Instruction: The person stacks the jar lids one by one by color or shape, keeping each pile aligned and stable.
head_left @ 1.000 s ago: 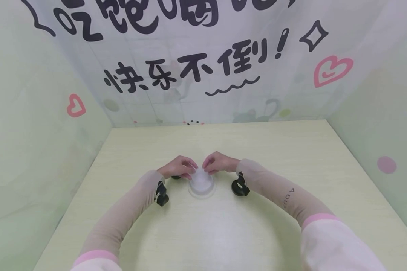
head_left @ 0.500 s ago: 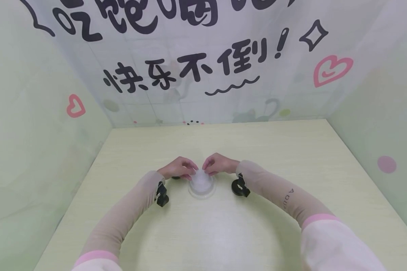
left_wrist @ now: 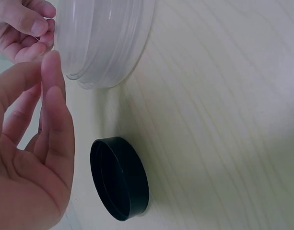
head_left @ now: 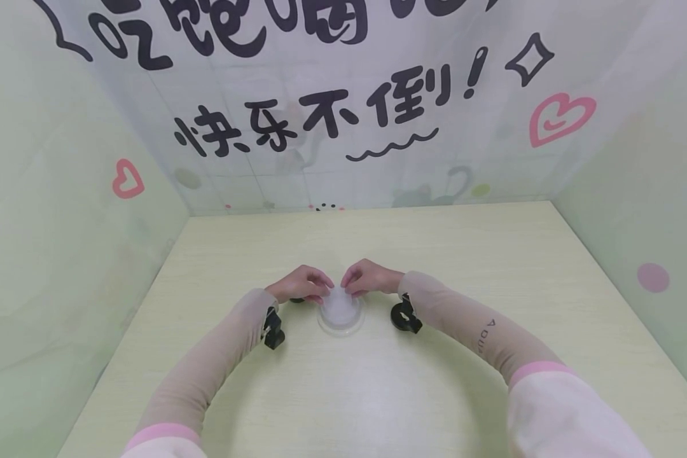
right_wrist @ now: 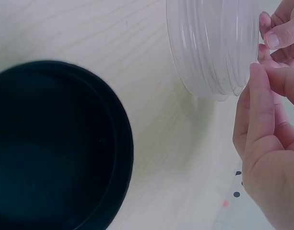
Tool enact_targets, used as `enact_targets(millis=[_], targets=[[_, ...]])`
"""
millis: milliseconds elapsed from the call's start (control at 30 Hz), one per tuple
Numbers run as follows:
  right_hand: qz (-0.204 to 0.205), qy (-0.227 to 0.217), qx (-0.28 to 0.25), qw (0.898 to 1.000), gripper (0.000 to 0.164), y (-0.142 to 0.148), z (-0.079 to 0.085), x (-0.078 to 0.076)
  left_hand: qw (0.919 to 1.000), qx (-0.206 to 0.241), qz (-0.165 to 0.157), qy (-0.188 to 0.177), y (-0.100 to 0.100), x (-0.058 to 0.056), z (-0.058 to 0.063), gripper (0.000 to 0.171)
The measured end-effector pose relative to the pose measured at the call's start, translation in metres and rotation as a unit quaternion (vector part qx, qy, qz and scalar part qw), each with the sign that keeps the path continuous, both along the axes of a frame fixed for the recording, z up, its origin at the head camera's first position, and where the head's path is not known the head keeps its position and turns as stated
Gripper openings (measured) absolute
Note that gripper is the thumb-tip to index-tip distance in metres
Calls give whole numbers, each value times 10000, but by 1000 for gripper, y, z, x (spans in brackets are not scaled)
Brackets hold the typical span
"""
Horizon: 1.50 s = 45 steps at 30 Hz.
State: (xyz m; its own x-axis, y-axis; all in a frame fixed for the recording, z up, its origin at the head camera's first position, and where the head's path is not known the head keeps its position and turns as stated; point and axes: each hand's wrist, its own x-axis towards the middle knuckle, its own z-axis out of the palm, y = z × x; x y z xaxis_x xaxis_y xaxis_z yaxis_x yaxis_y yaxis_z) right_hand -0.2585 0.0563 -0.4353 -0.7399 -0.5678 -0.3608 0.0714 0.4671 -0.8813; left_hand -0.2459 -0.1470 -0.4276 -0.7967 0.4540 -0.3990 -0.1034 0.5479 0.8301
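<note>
A round, clear plastic container (head_left: 341,310) with ridged sides stands on the table. My left hand (head_left: 306,283) and right hand (head_left: 371,277) meet at its upper far side, fingertips nearly together. In the left wrist view the thumb and fingers of my left hand (left_wrist: 39,129) come together in a pinch right at the container's edge. My right hand (right_wrist: 271,129) pinches at the same edge, seen from the other side in the right wrist view. I cannot tell exactly which part lies between the fingertips. The container's ridged wall (left_wrist: 106,38) shows beside them.
A small black round lid (left_wrist: 120,179) lies hollow side showing near my left hand. Close to my right wrist is another black round lid-like piece (right_wrist: 55,148). The pale wooden table (head_left: 343,394) meets printed cloth walls (head_left: 343,178) at its back and sides.
Hardly anything differs. Both hands keep their place at the container's edge, with only tiny shifts of the fingers, and the container stays where it was.
</note>
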Motion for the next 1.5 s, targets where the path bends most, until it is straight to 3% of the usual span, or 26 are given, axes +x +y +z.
enact_targets(millis=[567, 800, 1167, 1500], targets=[[-38, -6, -35, 10000, 15, 2, 3, -1, 9998, 133, 119, 84, -5, -5, 1, 29], [-36, 48, 40, 10000, 21, 5, 8, -2, 9982, 118, 128, 573, -6, -7, 1, 33], [-113, 231, 116, 9996, 27, 20, 9, -10, 9923, -61, 637, 1062, 2, -12, 5, 32], [-284, 255, 233, 9990, 30, 43, 8, -10, 9874, 154, 501, 1493, 27, -15, 6, 26]])
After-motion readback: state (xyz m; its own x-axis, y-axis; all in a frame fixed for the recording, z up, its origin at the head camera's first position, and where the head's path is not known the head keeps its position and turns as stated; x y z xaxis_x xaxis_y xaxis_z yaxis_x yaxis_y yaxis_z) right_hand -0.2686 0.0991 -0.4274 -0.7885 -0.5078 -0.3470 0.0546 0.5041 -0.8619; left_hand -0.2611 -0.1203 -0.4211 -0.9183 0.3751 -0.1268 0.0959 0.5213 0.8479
